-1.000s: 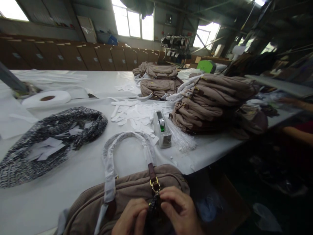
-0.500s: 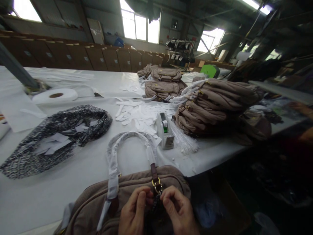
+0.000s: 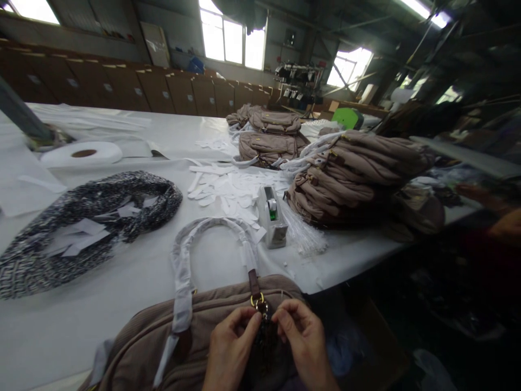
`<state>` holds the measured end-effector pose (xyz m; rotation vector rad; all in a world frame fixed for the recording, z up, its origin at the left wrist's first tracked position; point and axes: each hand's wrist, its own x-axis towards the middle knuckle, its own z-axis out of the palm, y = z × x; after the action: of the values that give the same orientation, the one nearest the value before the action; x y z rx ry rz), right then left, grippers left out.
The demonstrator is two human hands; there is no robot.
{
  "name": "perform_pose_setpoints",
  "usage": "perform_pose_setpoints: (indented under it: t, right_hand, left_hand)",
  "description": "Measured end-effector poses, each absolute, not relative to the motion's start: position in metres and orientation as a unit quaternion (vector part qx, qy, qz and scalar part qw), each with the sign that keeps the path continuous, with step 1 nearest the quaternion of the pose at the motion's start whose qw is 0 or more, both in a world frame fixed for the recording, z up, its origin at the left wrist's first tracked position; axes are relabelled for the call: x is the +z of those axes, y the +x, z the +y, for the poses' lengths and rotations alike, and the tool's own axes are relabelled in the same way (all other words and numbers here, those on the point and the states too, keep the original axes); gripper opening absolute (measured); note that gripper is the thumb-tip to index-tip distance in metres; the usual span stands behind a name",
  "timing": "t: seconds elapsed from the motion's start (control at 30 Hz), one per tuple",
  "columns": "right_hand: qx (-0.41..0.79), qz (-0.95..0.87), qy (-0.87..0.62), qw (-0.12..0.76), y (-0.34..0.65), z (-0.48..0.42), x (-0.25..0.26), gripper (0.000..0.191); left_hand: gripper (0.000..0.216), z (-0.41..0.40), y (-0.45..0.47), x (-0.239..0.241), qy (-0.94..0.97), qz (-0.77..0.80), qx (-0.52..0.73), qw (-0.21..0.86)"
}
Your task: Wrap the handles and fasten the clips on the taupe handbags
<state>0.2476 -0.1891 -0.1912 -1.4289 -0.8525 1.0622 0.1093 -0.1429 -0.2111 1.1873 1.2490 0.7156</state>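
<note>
A brown ribbed handbag [image 3: 163,320] lies in front of me, its two handles [image 3: 184,271] wrapped in white film. From a gold ring [image 3: 257,300] at the right handle's base hangs a dark charm [image 3: 264,339] with a metal clasp. My left hand [image 3: 234,342] is closed in a pinch, its fingertips against the clasp; what lies between them is hidden. On the other side of the charm, my right hand [image 3: 301,336] pinches a thin clear strand that sticks up above its fingers.
Beyond the bag stand a tape dispenser [image 3: 272,220], a bundle of clear strands [image 3: 307,233] and loose white strips [image 3: 228,187]. Stacked brown bags [image 3: 350,179] rise at right. A dark knitted scarf [image 3: 150,184] holding white cards lies left. Another person's hand [image 3: 508,222] shows far right.
My left hand has shifted right and up onto the clasp. The right hand has moved slightly right, away from the ring, and the strand now shows above it. The view has shifted a little.
</note>
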Motion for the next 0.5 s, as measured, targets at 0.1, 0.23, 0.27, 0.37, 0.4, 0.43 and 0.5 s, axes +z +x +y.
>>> perform_pose_setpoints:
  t: [0.1, 0.23, 0.27, 0.37, 0.4, 0.43, 0.5]
  right_hand:
    - [0.457, -0.371, -0.587, 0.556, 0.247, -0.189, -0.19, 0.025]
    - [0.451, -0.376, -0.586, 0.559, 0.246, -0.189, -0.192, 0.024]
    - [0.443, -0.38, -0.594, 0.553, 0.247, -0.189, -0.193, 0.024]
    - [0.403, -0.415, -0.639, 0.507, 0.25, -0.187, -0.194, 0.023]
    - [0.38, -0.439, -0.656, 0.482, 0.25, -0.186, -0.193, 0.021]
    - [0.352, -0.469, -0.669, 0.457, 0.251, -0.186, -0.193, 0.019]
    - [0.29, -0.54, -0.676, 0.408, 0.252, -0.185, -0.19, 0.017]
  left_hand:
    - [0.03, -0.143, 0.11, -0.215, 0.498, 0.53, 0.311, 0.612]
    - [0.029, -0.146, 0.111, -0.217, 0.462, 0.519, 0.32, 0.644]
    - [0.029, -0.147, 0.111, -0.216, 0.45, 0.517, 0.322, 0.653]
    - [0.029, -0.15, 0.11, -0.212, 0.416, 0.501, 0.326, 0.685]
    - [0.029, -0.151, 0.109, -0.21, 0.409, 0.495, 0.328, 0.693]
    - [0.028, -0.151, 0.109, -0.209, 0.405, 0.49, 0.331, 0.697]
    - [0.027, -0.151, 0.108, -0.206, 0.401, 0.485, 0.338, 0.7]
